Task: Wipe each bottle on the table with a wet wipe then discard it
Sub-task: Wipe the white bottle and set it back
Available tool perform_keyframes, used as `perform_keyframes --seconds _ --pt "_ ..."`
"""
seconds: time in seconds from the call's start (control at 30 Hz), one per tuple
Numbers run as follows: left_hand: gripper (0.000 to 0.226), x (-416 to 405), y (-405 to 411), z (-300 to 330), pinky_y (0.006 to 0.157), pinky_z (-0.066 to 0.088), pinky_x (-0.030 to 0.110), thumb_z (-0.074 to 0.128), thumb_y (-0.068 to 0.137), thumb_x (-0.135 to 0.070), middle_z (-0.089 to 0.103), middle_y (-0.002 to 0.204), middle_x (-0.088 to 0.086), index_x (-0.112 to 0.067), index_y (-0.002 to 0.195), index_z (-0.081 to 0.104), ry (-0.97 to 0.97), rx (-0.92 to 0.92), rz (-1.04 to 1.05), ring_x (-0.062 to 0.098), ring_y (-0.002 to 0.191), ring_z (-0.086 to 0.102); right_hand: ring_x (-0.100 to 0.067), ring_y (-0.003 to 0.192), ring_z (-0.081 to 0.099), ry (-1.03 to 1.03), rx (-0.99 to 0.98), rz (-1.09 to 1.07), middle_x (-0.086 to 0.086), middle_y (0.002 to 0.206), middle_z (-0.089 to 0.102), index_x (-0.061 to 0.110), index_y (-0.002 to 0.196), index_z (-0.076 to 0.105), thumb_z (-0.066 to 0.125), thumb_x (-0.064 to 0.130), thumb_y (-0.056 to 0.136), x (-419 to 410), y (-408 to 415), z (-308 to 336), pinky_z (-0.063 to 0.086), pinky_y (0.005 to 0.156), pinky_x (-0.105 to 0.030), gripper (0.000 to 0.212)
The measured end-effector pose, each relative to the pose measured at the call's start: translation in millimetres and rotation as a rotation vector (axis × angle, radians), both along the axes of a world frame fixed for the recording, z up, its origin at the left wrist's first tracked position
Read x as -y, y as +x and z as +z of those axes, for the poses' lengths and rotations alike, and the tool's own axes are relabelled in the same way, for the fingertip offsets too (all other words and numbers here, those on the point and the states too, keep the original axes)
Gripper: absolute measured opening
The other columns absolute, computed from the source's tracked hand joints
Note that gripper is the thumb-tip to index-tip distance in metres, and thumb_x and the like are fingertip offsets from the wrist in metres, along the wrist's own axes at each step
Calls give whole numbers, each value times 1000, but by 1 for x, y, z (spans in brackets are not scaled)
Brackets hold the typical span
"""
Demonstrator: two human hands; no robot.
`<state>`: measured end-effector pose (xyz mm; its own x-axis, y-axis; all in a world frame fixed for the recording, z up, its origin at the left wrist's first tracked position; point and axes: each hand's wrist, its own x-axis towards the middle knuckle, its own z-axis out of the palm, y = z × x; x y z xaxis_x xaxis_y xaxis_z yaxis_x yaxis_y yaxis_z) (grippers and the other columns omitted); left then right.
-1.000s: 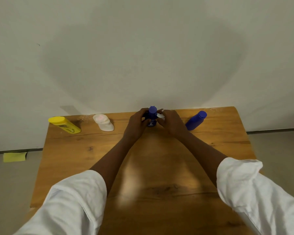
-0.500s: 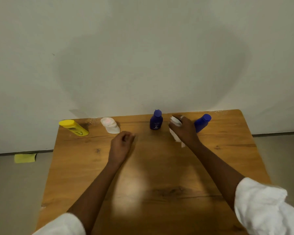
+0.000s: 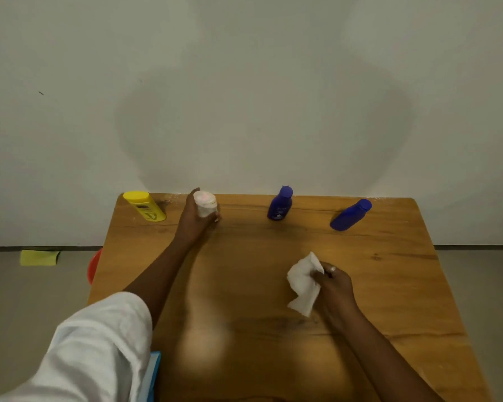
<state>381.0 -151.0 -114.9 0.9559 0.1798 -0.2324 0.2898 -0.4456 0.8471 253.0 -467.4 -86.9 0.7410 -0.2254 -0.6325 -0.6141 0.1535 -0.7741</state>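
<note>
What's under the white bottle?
The left hand grips the white bottle near the wooden table. Fingers cover its base, so whether it touches the table cannot be seen.

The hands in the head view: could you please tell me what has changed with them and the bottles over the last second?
The left hand let go of the dark blue bottle, moved left and now has the white bottle in its grip. The right hand drew back towards the person, holding the wet wipe. The yellow bottle, the blue bottle lying at the right and the table stayed as they were.
</note>
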Motion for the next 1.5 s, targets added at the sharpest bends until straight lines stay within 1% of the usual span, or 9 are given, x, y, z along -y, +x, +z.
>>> perform_keyframes --seconds 0.13,0.3,0.5,0.6,0.7,0.77,0.9,1.3,1.5 --pt "28 5 -5 18 78 53 40 70 88 -25 66 107 12 -9 108 59 -102 -10 47 32 103 63 -34 97 66 -12 -33 -73 -21 108 69 1 113 63 59 6 91 12 -34 5 54 85 -46 23" --pt "32 30 -79 66 79 59 48 55 97 -25 66 115 15 -9 125 55 -544 -102 68 34 105 66 -24 87 64 -102 39 -92 -17 105 68 0 116 61 54 11 96 -4 -58 36 52 74 -35 24" --pt "30 40 -158 133 79 61 38 49 99 -22 66 118 15 -11 127 52 -679 -177 -16 28 103 68 -13 97 60 -332 373 89 -3 117 62 15 128 55 47 18 99 -93 -56 139 52 85 -33 30" --pt "32 40 -182 164 90 56 48 48 100 -16 67 121 18 -7 130 53 -765 -194 -75 31 108 67 -5 96 63 -517 639 371 1 119 64 26 130 54 46 16 100 -134 -69 173 55 81 -25 33" --pt "27 32 -197 195 87 57 46 44 100 -6 71 114 16 -10 121 61 -794 -139 -95 30 104 69 -11 144 26 -938 885 726 -2 156 28 20 149 31 43 10 99 -164 -84 176 26 118 -31 52" --pt "31 20 -206 207 83 57 39 43 98 -2 73 109 14 -8 121 63 -778 -113 -87 29 100 71 -7 148 -3 -1115 963 793 0 160 7 15 152 19 41 14 99 -178 -102 178 6 121 -32 57" --pt "28 -1 -221 220 57 58 32 49 98 -6 74 96 18 2 122 61 -820 -117 -78 24 77 72 -4 148 -7 -1268 966 812 0 161 3 14 153 11 35 34 100 -177 -144 189 11 119 -33 62" --pt "27 14 -234 255 85 57 48 57 97 -20 70 109 27 -3 116 65 -884 -45 -58 36 97 69 -4 145 -21 -1257 920 967 5 160 -20 20 152 -10 24 62 96 -158 -165 230 3 123 -34 79" --pt "26 45 -243 258 67 61 36 57 97 -21 74 99 19 -4 115 65 -850 -58 -96 26 80 73 0 147 -4 -1035 868 809 16 160 -17 29 151 -14 31 61 96 -117 -157 229 24 119 -28 78"
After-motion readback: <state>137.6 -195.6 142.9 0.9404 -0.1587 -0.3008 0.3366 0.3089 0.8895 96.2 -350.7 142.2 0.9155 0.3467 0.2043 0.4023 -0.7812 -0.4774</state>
